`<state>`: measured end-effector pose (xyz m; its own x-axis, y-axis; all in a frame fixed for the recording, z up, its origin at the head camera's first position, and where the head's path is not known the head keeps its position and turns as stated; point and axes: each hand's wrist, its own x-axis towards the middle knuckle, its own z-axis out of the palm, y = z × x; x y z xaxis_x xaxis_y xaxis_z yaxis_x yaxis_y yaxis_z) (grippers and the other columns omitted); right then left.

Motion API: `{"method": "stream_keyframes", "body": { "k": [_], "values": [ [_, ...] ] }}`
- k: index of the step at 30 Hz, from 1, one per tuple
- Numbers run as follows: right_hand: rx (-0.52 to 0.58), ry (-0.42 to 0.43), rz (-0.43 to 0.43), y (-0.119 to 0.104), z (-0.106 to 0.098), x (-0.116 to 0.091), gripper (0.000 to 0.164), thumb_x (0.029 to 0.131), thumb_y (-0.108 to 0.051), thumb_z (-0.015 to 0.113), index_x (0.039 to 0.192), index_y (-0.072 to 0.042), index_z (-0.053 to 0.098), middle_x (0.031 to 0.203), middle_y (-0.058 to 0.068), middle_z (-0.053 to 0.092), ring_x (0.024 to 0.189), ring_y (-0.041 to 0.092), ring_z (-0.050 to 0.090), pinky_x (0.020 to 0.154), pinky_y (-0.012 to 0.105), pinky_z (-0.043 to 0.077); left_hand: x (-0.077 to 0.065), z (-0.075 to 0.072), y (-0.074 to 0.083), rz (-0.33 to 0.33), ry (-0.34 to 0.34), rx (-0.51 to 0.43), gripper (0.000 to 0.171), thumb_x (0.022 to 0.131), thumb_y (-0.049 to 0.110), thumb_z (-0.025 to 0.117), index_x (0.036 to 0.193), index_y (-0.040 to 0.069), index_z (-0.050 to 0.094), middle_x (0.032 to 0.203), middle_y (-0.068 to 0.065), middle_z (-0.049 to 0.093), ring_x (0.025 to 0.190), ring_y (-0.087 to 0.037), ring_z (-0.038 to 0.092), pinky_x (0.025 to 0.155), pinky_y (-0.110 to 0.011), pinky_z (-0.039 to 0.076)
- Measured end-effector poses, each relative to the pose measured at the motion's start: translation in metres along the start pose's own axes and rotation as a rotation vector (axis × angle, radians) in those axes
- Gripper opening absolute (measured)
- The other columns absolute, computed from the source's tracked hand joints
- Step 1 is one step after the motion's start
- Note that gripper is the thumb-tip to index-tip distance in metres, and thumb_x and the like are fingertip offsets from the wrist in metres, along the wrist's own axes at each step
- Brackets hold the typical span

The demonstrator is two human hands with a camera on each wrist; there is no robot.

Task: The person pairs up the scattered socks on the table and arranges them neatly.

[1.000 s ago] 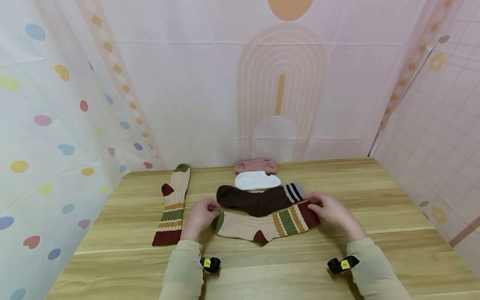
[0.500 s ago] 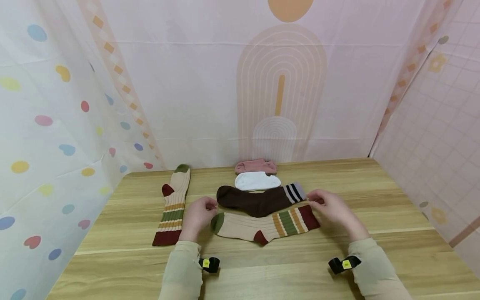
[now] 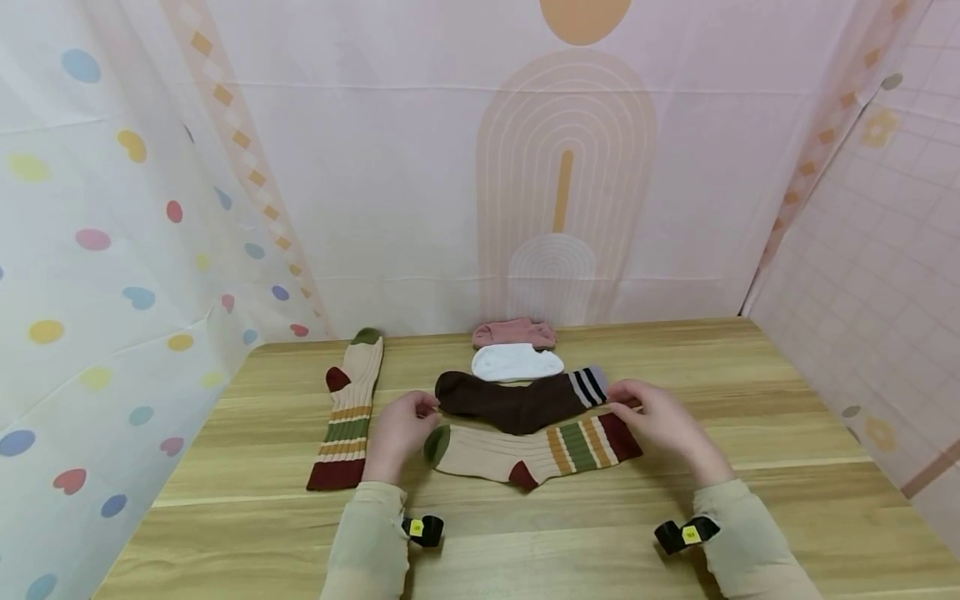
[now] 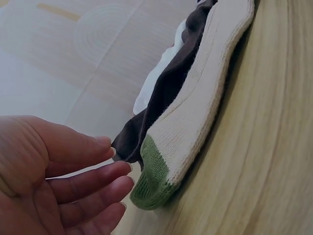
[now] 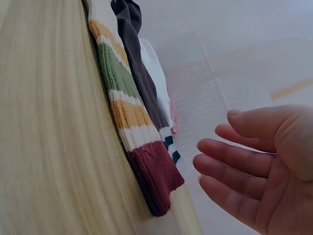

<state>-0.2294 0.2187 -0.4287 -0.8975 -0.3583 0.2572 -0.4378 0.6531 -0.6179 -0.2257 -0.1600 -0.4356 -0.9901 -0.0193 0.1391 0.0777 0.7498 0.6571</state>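
Observation:
A beige sock with green toe, striped leg and maroon cuff [image 3: 480,452] lies flat across the table. Just behind it is a dark brown sock [image 3: 517,407] with a black-striped grey cuff. At the brown toe, my left hand [image 3: 398,432] has its thumb and fingertips close to the fabric; in the left wrist view they leave a gap, and I cannot tell whether they touch. My right hand [image 3: 670,425] hovers by the two cuffs, and in the right wrist view its relaxed fingers [image 5: 234,159] are apart from the socks and hold nothing.
Behind the brown sock lie a white ankle sock [image 3: 517,363] and a pink one [image 3: 513,333]. A matching striped sock [image 3: 347,429] lies lengthwise left of my left hand. Patterned cloth [image 3: 390,208] hangs around the wooden table [image 3: 540,546].
My right hand has let go of the striped sock's maroon cuff and stands just off it. My left hand drew back slightly, then came forward again to the brown toe. The socks stay put.

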Motion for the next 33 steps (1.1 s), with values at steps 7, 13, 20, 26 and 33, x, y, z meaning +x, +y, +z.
{"method": "stream_keyframes", "body": {
  "k": [7, 13, 20, 26, 33],
  "values": [
    [0.006, -0.014, -0.023, -0.004, 0.004, 0.000, 0.019, 0.097, -0.005, 0.062, 0.113, 0.005, 0.066, 0.102, 0.009, 0.069, 0.095, 0.028, 0.065, 0.084, 0.046, 0.054, -0.001, 0.001, 0.001, 0.000, 0.006, -0.002, 0.018, 0.089, 0.009, 0.071, 0.105, 0.001, 0.071, 0.091, -0.007, 0.069, 0.086, -0.027, 0.065, 0.079, -0.046, 0.052],
    [0.024, -0.022, -0.063, -0.009, 0.011, 0.001, 0.018, 0.096, -0.003, 0.063, 0.111, 0.006, 0.066, 0.098, 0.009, 0.069, 0.091, 0.024, 0.066, 0.081, 0.043, 0.055, -0.004, -0.002, -0.003, 0.027, 0.013, -0.028, 0.020, 0.089, 0.008, 0.071, 0.107, 0.000, 0.070, 0.091, -0.008, 0.069, 0.087, -0.026, 0.065, 0.080, -0.046, 0.052],
    [0.058, -0.059, -0.095, -0.019, 0.018, 0.003, 0.019, 0.095, -0.002, 0.064, 0.113, 0.005, 0.066, 0.097, 0.007, 0.069, 0.088, 0.019, 0.065, 0.077, 0.033, 0.055, -0.011, -0.016, -0.008, 0.066, 0.005, 0.043, 0.022, 0.090, 0.011, 0.070, 0.109, 0.000, 0.069, 0.096, -0.009, 0.070, 0.089, -0.028, 0.066, 0.080, -0.048, 0.052],
    [0.056, -0.094, -0.155, -0.028, 0.022, 0.007, 0.020, 0.096, -0.003, 0.064, 0.114, 0.004, 0.065, 0.100, 0.009, 0.069, 0.090, 0.020, 0.065, 0.076, 0.032, 0.055, -0.012, -0.029, -0.015, 0.086, 0.009, 0.108, 0.023, 0.091, 0.012, 0.071, 0.110, -0.001, 0.068, 0.097, -0.011, 0.070, 0.090, -0.029, 0.066, 0.080, -0.048, 0.052],
    [0.063, -0.118, -0.218, -0.039, 0.029, 0.013, 0.017, 0.095, -0.002, 0.064, 0.111, 0.002, 0.067, 0.103, 0.012, 0.070, 0.092, 0.020, 0.067, 0.077, 0.032, 0.056, -0.014, -0.044, -0.032, 0.141, -0.003, 0.121, 0.024, 0.092, 0.011, 0.069, 0.112, -0.002, 0.068, 0.103, -0.015, 0.070, 0.093, -0.032, 0.067, 0.082, -0.050, 0.053]
  ]
}}
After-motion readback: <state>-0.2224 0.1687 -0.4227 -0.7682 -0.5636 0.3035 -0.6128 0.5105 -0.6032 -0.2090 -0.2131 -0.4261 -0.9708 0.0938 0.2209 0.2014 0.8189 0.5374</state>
